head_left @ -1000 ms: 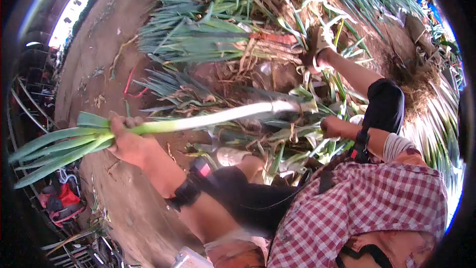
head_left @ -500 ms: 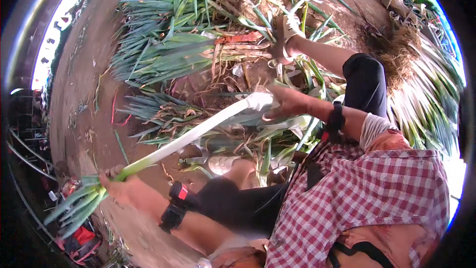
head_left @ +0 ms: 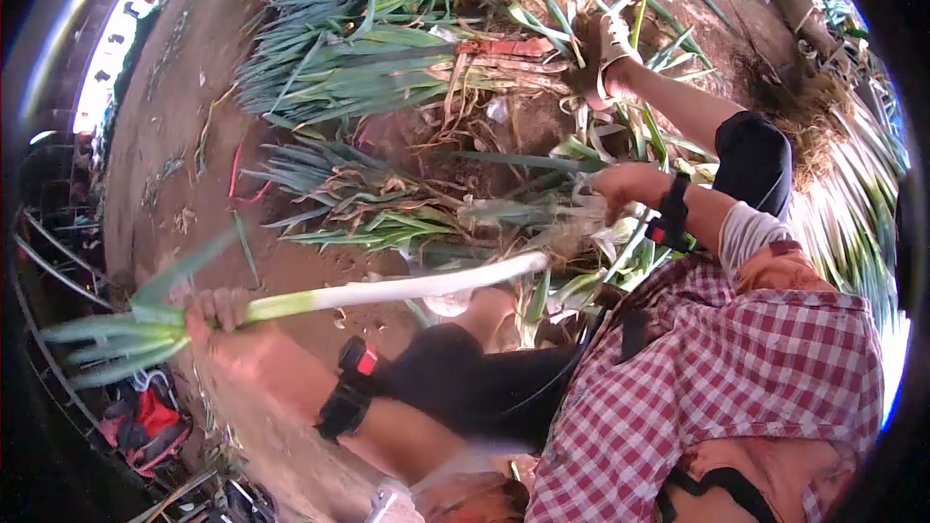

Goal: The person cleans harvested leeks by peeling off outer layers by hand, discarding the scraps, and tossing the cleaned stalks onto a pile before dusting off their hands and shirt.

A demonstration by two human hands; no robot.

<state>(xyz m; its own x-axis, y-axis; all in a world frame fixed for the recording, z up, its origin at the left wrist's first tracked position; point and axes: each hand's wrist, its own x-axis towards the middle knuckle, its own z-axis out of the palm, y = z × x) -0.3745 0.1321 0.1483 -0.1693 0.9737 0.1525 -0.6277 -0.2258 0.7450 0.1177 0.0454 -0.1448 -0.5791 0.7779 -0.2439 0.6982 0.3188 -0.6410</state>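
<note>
My left hand (head_left: 228, 324) is closed around a large green onion (head_left: 407, 289), gripping it at the base of its green leaves. The leaves (head_left: 136, 334) fan out to the left, and the smooth white stalk points right, its end hanging free over the ground. My right hand (head_left: 630, 186) is apart from the stalk, up and to the right, above scattered leaves and peelings (head_left: 572, 232). Its fingers are curled; whatever they hold, if anything, is blurred. A long dark green leaf (head_left: 523, 161) reaches toward these fingers.
A bundle of green onions tied with an orange band (head_left: 504, 47) lies beyond, near my shoe (head_left: 612, 48). More onions (head_left: 852, 203) lie on the right. Loose leafy onions (head_left: 349, 189) rest on the dirt. A red and black bag-like thing (head_left: 150, 421) sits at lower left.
My right hand has left the stalk's white end and moved up and right. The onion has swung from slanting upward to nearly level, still in my left hand. The whole view has shifted slightly.
</note>
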